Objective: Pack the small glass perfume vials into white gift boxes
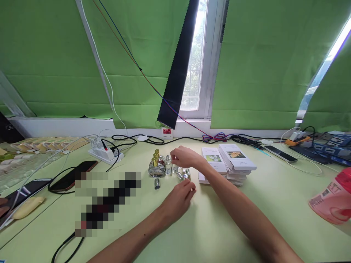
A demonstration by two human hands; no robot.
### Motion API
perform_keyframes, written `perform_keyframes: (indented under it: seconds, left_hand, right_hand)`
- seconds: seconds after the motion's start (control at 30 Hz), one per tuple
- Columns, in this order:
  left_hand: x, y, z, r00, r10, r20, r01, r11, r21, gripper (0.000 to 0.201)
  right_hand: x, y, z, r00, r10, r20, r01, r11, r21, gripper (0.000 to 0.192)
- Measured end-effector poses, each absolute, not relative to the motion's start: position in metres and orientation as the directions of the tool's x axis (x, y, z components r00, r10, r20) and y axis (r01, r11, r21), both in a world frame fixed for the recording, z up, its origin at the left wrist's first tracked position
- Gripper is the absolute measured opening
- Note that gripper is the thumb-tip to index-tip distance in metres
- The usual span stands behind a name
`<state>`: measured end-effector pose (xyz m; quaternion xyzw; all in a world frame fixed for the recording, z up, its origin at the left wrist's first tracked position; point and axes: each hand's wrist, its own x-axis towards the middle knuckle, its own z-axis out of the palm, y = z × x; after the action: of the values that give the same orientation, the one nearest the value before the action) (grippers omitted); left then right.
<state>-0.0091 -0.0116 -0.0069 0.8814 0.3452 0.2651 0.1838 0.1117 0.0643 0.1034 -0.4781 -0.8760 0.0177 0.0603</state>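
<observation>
Several glass perfume bottles stand in a cluster at the middle of the table, rounded ones with gold necks (157,168) at its left and slim clear ones (168,167) beside them. My right hand (185,156) reaches over the back of the cluster, its fingers closed around the top of a small glass bottle (174,168); the fingertips are partly hidden. In front, my left hand (179,197) hovers low with curled fingers, close to shiny silver caps (185,175). Whether those fingers hold anything small does not show. A single silver cap (157,183) stands apart, front left.
Stacked white boxes (237,160) with flower pictures stand under my right forearm. A pink container (333,197) is at right. Phones (75,175), a power strip (105,155) and cables lie left. Black cable coils run along the window wall. Another person's hand (3,208) shows at far left.
</observation>
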Motion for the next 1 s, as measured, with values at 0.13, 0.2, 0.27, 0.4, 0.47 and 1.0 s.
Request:
perform_keyframes:
  seconds: [0.13, 0.2, 0.27, 0.4, 0.47, 1.0]
  left_hand:
    - [-0.016, 0.004, -0.002, 0.368, 0.831, 0.416, 0.488, -0.554, 0.674, 0.021]
    - [-0.021, 0.011, 0.000, 0.239, 0.870, 0.431, 0.495, -0.491, 0.717, 0.018]
    - [-0.025, 0.016, 0.001, 0.140, 0.878, 0.458, 0.502, -0.462, 0.731, 0.019]
    - [-0.030, 0.020, 0.003, 0.056, 0.861, 0.505, 0.538, -0.452, 0.711, 0.023]
    - [-0.030, 0.021, 0.003, 0.039, 0.863, 0.504, 0.549, -0.440, 0.711, 0.025]
    - [-0.033, 0.023, -0.002, 0.114, 0.780, 0.616, 0.559, -0.562, 0.609, 0.014]
  right_hand:
    - [0.116, 0.064, 0.109, -0.503, 0.860, 0.092, 0.853, 0.510, -0.111, 0.017]
    - [0.117, 0.064, 0.111, -0.504, 0.857, 0.105, 0.849, 0.514, -0.121, 0.016]
    - [0.118, 0.064, 0.112, -0.525, 0.846, 0.097, 0.835, 0.533, -0.136, 0.015]
    - [0.119, 0.065, 0.112, -0.572, 0.820, 0.008, 0.806, 0.563, -0.184, 0.013]
    - [0.117, 0.066, 0.110, -0.600, 0.799, -0.041, 0.788, 0.581, -0.202, 0.014]
    - [0.106, 0.062, 0.101, -0.625, 0.775, -0.090, 0.767, 0.590, -0.252, 0.015]
